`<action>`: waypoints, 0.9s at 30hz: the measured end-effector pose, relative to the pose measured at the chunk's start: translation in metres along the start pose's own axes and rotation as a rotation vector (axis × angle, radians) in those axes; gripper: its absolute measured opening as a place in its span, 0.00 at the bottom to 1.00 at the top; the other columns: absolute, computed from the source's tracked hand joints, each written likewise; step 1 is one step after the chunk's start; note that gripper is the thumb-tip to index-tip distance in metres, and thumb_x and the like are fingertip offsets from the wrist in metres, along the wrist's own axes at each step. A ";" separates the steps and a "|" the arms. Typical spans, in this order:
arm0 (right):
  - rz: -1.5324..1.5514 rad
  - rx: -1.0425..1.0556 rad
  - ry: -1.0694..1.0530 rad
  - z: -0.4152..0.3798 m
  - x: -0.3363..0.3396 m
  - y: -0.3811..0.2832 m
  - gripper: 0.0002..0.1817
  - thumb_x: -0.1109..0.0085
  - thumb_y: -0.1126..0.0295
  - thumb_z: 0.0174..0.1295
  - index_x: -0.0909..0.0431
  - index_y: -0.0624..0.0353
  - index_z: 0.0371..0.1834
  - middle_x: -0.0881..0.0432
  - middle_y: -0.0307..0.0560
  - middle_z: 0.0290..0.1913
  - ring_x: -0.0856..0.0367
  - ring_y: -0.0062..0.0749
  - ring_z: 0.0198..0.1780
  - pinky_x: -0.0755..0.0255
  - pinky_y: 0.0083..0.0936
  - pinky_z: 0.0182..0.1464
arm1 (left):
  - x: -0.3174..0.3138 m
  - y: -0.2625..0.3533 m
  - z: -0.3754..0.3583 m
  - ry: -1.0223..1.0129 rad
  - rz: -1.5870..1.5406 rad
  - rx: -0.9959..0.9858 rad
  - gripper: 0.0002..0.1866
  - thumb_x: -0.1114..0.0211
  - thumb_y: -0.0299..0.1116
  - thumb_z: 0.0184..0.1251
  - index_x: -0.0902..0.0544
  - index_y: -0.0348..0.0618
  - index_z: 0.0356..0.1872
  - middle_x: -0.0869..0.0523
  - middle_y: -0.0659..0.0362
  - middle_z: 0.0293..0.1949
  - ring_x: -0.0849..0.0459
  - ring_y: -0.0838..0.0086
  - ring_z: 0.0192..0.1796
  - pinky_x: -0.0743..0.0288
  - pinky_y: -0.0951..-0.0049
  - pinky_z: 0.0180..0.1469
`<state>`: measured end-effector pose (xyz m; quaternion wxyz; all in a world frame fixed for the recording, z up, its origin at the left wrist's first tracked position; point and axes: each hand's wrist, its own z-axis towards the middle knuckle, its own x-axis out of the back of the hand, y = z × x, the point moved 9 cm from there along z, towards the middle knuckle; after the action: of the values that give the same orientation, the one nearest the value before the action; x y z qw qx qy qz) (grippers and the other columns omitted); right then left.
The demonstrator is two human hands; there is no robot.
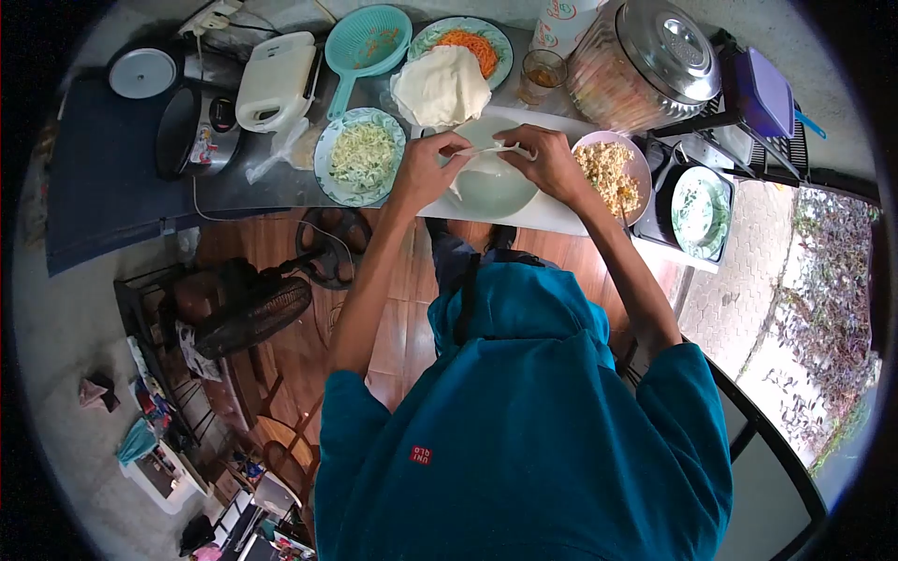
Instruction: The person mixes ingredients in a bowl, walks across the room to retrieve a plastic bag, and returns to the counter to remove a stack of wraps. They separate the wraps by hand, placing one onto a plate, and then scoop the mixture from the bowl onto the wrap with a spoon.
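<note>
My left hand (432, 166) and my right hand (550, 166) are raised close together, both pinching a thin white wrapper sheet (486, 150). The sheet is stretched between the fingertips and seen nearly edge-on, with a loose end hanging by my left hand. Below it lies a wide pale green plate (496, 194). Just beyond my hands, a stack of cream-coloured wrapper sheets (442, 86) partly covers a plate of shredded carrot (470, 51). Shredded cabbage (363, 157) fills a plate beside my left hand. A pink bowl (644, 166) of crumbly filling (608, 173) stands beside my right hand.
At the back are a green strainer (369, 42), a glass (541, 77) and a large lidded container (631, 70). A white sandwich maker (276, 82) and a pot (198, 131) stand left. To the right, a patterned plate (700, 210) rests on a stove; a fan (253, 309) stands behind on the left.
</note>
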<state>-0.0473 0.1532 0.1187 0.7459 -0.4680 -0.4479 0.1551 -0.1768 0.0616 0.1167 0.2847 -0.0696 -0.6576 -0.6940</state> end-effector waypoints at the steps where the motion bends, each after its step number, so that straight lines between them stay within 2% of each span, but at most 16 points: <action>1: -0.086 -0.014 -0.018 0.001 -0.002 0.009 0.12 0.32 0.72 0.52 0.16 0.57 0.41 0.19 0.45 0.32 0.25 0.33 0.27 0.28 0.29 0.34 | 0.001 0.001 0.003 0.007 0.023 0.024 0.06 0.32 0.27 0.57 0.17 0.36 0.35 0.13 0.53 0.32 0.13 0.67 0.34 0.22 0.71 0.39; 2: -0.172 -0.029 -0.037 0.001 -0.004 0.017 0.10 0.32 0.71 0.52 0.15 0.58 0.39 0.19 0.46 0.31 0.24 0.34 0.27 0.28 0.30 0.34 | 0.002 0.001 0.005 0.015 0.045 0.048 0.06 0.32 0.26 0.57 0.16 0.36 0.35 0.13 0.53 0.32 0.14 0.66 0.35 0.22 0.70 0.40; 3: -0.216 -0.058 -0.010 0.005 0.000 0.014 0.08 0.32 0.71 0.51 0.15 0.58 0.35 0.18 0.45 0.32 0.22 0.36 0.32 0.27 0.30 0.36 | 0.001 -0.003 0.006 0.014 0.046 0.047 0.06 0.32 0.26 0.57 0.16 0.36 0.35 0.13 0.53 0.32 0.14 0.66 0.35 0.22 0.70 0.40; 4: -0.216 -0.058 -0.007 0.006 0.000 0.016 0.08 0.32 0.71 0.51 0.15 0.58 0.35 0.18 0.45 0.32 0.22 0.36 0.32 0.27 0.30 0.36 | 0.004 -0.007 0.010 0.058 0.071 -0.003 0.06 0.32 0.26 0.57 0.17 0.37 0.35 0.14 0.53 0.33 0.14 0.64 0.36 0.22 0.69 0.41; 6: -0.183 0.118 0.153 0.009 0.011 0.007 0.07 0.33 0.69 0.52 0.16 0.58 0.33 0.18 0.44 0.34 0.20 0.39 0.36 0.26 0.32 0.41 | 0.006 -0.015 0.014 0.097 0.094 -0.055 0.06 0.33 0.25 0.56 0.17 0.37 0.35 0.14 0.53 0.33 0.14 0.62 0.36 0.22 0.68 0.41; 8: -0.198 0.162 0.177 0.006 0.012 0.006 0.07 0.33 0.70 0.51 0.16 0.57 0.33 0.18 0.43 0.34 0.21 0.38 0.39 0.27 0.32 0.43 | 0.013 -0.010 0.009 0.213 0.195 -0.214 0.06 0.33 0.24 0.55 0.17 0.37 0.35 0.15 0.53 0.36 0.16 0.59 0.39 0.22 0.66 0.42; 12: -0.246 0.227 0.176 -0.021 0.001 0.006 0.06 0.32 0.73 0.48 0.16 0.55 0.31 0.18 0.40 0.36 0.22 0.36 0.42 0.29 0.32 0.45 | -0.002 -0.007 -0.017 0.232 0.273 -0.311 0.06 0.33 0.22 0.53 0.17 0.38 0.33 0.15 0.53 0.37 0.17 0.59 0.41 0.23 0.64 0.44; 15: -0.252 0.089 0.023 -0.062 -0.029 0.038 0.06 0.33 0.72 0.48 0.15 0.52 0.31 0.19 0.38 0.38 0.23 0.34 0.45 0.30 0.34 0.47 | -0.034 -0.023 -0.054 0.119 0.276 -0.317 0.05 0.33 0.23 0.52 0.18 0.38 0.31 0.15 0.55 0.36 0.18 0.60 0.42 0.24 0.64 0.46; 17: -0.299 -0.001 -0.074 -0.090 -0.053 0.063 0.06 0.33 0.70 0.49 0.15 0.52 0.31 0.21 0.37 0.41 0.25 0.33 0.48 0.31 0.34 0.49 | -0.062 -0.049 -0.079 -0.061 0.295 -0.199 0.06 0.33 0.25 0.54 0.17 0.38 0.33 0.15 0.55 0.39 0.19 0.61 0.46 0.26 0.64 0.50; 18: -0.335 -0.035 -0.115 -0.101 -0.064 0.074 0.06 0.34 0.69 0.50 0.15 0.52 0.32 0.21 0.37 0.43 0.26 0.33 0.49 0.31 0.34 0.50 | -0.070 -0.057 -0.089 -0.065 0.295 -0.193 0.06 0.33 0.25 0.54 0.17 0.38 0.33 0.15 0.55 0.39 0.19 0.61 0.46 0.26 0.64 0.50; 21: -0.332 -0.072 -0.105 -0.113 -0.070 0.076 0.07 0.35 0.73 0.48 0.16 0.54 0.33 0.21 0.38 0.45 0.26 0.36 0.49 0.31 0.33 0.49 | -0.090 -0.069 -0.105 -0.151 0.303 -0.131 0.08 0.32 0.31 0.56 0.17 0.39 0.36 0.18 0.56 0.47 0.23 0.62 0.54 0.32 0.62 0.57; 23: -0.331 -0.118 -0.119 -0.113 -0.071 0.079 0.09 0.37 0.74 0.50 0.17 0.54 0.35 0.21 0.39 0.46 0.27 0.37 0.51 0.31 0.33 0.50 | -0.084 -0.058 -0.104 -0.102 0.285 -0.121 0.09 0.33 0.31 0.57 0.17 0.40 0.38 0.18 0.56 0.48 0.24 0.61 0.55 0.33 0.61 0.58; 25: -0.348 -0.114 0.014 -0.111 -0.061 0.077 0.11 0.42 0.75 0.52 0.19 0.57 0.40 0.19 0.46 0.44 0.24 0.44 0.48 0.30 0.36 0.48 | -0.080 -0.060 -0.104 -0.053 0.271 -0.111 0.10 0.34 0.31 0.58 0.17 0.40 0.40 0.19 0.56 0.49 0.24 0.60 0.56 0.34 0.60 0.59; 26: -0.347 -0.114 0.012 -0.108 -0.065 0.083 0.11 0.42 0.75 0.52 0.19 0.57 0.40 0.19 0.46 0.44 0.24 0.44 0.48 0.30 0.36 0.48 | -0.073 -0.067 -0.103 0.037 0.307 -0.095 0.12 0.35 0.30 0.59 0.18 0.40 0.43 0.20 0.54 0.50 0.25 0.58 0.57 0.35 0.59 0.60; 27: -0.325 -0.199 0.095 -0.105 -0.063 0.101 0.11 0.42 0.74 0.53 0.20 0.59 0.41 0.19 0.50 0.42 0.23 0.47 0.45 0.29 0.39 0.47 | -0.067 -0.073 -0.102 0.126 0.341 -0.078 0.14 0.36 0.29 0.60 0.20 0.40 0.47 0.21 0.53 0.52 0.26 0.57 0.57 0.36 0.58 0.61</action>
<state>0.0224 0.1054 -0.0157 0.7315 -0.4676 -0.4950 -0.0347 -0.1283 -0.0167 0.0089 0.4361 -0.1476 -0.5895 -0.6637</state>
